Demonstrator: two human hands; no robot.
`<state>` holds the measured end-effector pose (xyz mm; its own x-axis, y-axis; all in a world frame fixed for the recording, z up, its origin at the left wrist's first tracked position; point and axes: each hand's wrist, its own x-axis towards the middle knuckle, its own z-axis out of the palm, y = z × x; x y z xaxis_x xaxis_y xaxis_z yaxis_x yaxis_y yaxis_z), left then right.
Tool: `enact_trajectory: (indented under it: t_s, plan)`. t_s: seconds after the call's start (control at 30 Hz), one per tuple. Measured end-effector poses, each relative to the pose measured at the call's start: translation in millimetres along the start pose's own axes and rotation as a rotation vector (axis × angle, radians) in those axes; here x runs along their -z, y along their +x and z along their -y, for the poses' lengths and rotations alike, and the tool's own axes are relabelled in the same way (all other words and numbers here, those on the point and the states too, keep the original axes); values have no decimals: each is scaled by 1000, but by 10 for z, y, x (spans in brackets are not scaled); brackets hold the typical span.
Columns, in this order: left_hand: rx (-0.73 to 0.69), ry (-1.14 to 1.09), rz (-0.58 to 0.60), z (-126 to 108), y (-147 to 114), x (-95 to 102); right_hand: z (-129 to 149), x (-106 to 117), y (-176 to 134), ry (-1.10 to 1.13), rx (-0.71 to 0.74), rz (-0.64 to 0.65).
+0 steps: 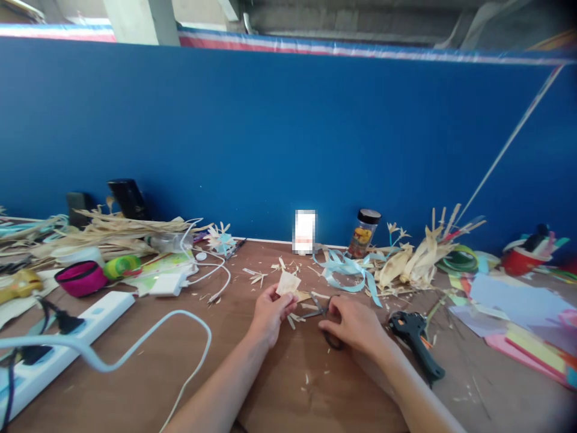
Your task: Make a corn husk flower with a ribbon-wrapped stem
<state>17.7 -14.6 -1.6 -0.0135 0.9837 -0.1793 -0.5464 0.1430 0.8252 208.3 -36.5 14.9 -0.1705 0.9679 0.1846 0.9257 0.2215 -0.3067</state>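
Head view: looking across brown tabletop (pixel 238 325) strewn with dry slivers (pixel 258 278) to smooth blue partition (pixel 252 144), pinching thin, pale, squarish piece (pixel 288 283) in left hand (pixel 273 313), just beside dark-handled scissors (pixel 318 306) held in right hand (pixel 354 323).

In the left hand (pixel 273 313), a thin piece (pixel 288 284) is showing pale cream; the scissors (pixel 317 307) are showing grey blades and black handles. Clocked from that piece, the bench (pixel 282 388) is spreading brown at six. At twelve, the partition (pixel 252 132) is standing plain blue — a band (pixel 315 47) above is running in red, white and blue stripes. The jar lid (pixel 369 216) at two is looking black, the ribbon (pixel 339 263) at three is curling pale blue, and the dried leaves (pixel 135 231) at ten are showing straw-beige.
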Motion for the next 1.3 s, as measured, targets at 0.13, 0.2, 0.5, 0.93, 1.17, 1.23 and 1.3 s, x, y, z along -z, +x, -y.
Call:
enact_trajectory:
  t_s: [0.13, 0.2, 0.5, 0.93, 1.17, 1.23, 1.3]
  plan:
    - [54, -22, -6, 3, 23, 32, -6, -16, -1, -19, 50, 79]
    - [72, -18, -6, -6, 22, 28, 7, -23, 15, -24, 31, 74]
    - [73, 4, 2, -62, -22, -5, -5, -5, 15, -60, 37, 79]
    - [81, -73, -6, -10, 29, 34, -18, -38, 90, 56, -104, -102]
    - [96, -42, -9, -30, 13, 7, -12, -84, 131, 427, -97, -240]
    - [86, -33, -4, -23, 13, 8, -10, -123, 145, 540, -88, -205]
    - [78, -24, 2, -10, 15, 12, -1, -167, 157, 644, -106, -163]
